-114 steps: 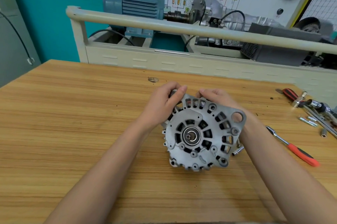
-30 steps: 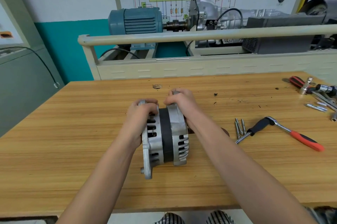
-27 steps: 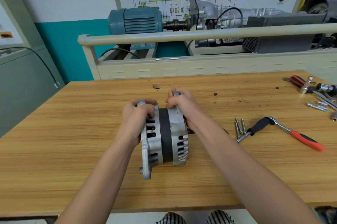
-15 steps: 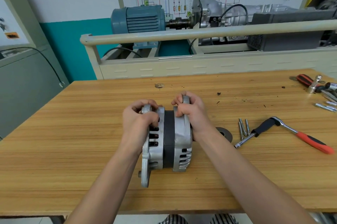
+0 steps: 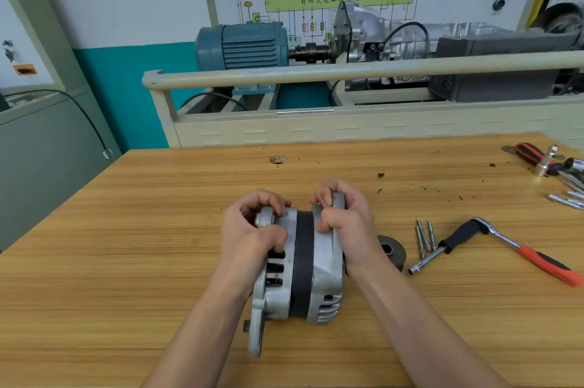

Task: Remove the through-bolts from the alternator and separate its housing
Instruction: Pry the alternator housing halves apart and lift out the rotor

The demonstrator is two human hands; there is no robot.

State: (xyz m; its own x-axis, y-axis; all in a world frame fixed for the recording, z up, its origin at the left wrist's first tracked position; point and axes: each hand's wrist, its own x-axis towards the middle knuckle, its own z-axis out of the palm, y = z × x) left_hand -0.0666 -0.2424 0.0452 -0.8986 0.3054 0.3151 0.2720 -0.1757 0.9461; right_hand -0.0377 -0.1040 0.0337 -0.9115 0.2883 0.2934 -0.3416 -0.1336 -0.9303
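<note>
The alternator (image 5: 300,277) stands on its edge on the wooden bench (image 5: 126,261), its axis running left to right. A dark stator band shows between its two silver housing halves. My left hand (image 5: 249,239) grips the left housing half at its top, fingers curled over the mounting ear. My right hand (image 5: 344,229) grips the right housing half, fingers hooked over its rim. Three removed through-bolts (image 5: 425,234) lie side by side to the right. A dark pulley (image 5: 392,251) lies just behind my right wrist.
A ratchet with a red handle (image 5: 505,245) and socket extension lies right of the bolts. More sockets, bits and a red-handled tool (image 5: 543,160) sit at the bench's far right. Behind the bench stands a trainer rig with a rail (image 5: 347,71) and blue motor (image 5: 243,46).
The alternator was turned from face-up onto its edge. Since a second ago both hands keep their grip on the two halves; the dark gap between the halves looks slightly wider.
</note>
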